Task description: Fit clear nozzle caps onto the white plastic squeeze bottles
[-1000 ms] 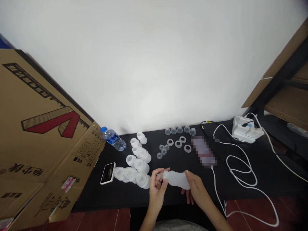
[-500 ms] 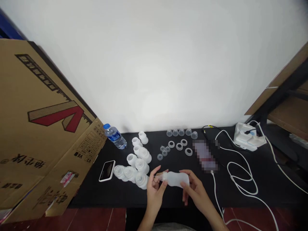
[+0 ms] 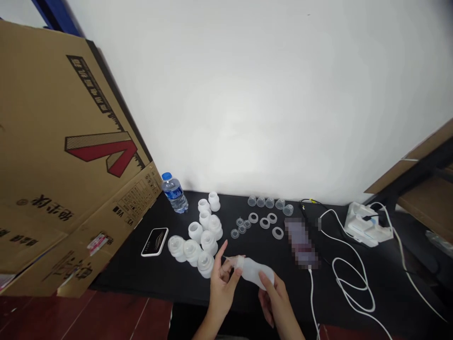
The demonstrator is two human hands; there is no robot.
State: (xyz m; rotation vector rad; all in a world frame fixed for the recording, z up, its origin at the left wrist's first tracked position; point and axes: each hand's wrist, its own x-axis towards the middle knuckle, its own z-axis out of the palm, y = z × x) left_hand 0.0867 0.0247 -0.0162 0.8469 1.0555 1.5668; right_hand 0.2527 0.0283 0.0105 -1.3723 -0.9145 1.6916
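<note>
A frosted white baby bottle (image 3: 254, 272) lies tilted between my two hands above the table's front edge, its base toward the lower right. My left hand (image 3: 223, 278) is closed on the collar end, and its fingers partly hide the clear teat there. Around the base end my right hand (image 3: 275, 298) is closed, thumb on top. Left of my left hand stand several assembled bottles with teats (image 3: 205, 262) and several open white bottles (image 3: 195, 230). Beyond the hands lie clear rings (image 3: 278, 233), small round discs (image 3: 235, 233) and a row of clear domed caps (image 3: 269, 202).
A water bottle (image 3: 174, 192) with a blue cap and a white-framed device (image 3: 155, 242) are at the left, near a large cardboard box (image 3: 85, 189). On the right are a blurred-out phone (image 3: 302, 243), a white cable (image 3: 354, 278) and a white power strip (image 3: 368, 224).
The held bottle has swung from nearly level to tilted, its base now lower right. My right hand has moved down and left with it. The camera view has turned slightly.
</note>
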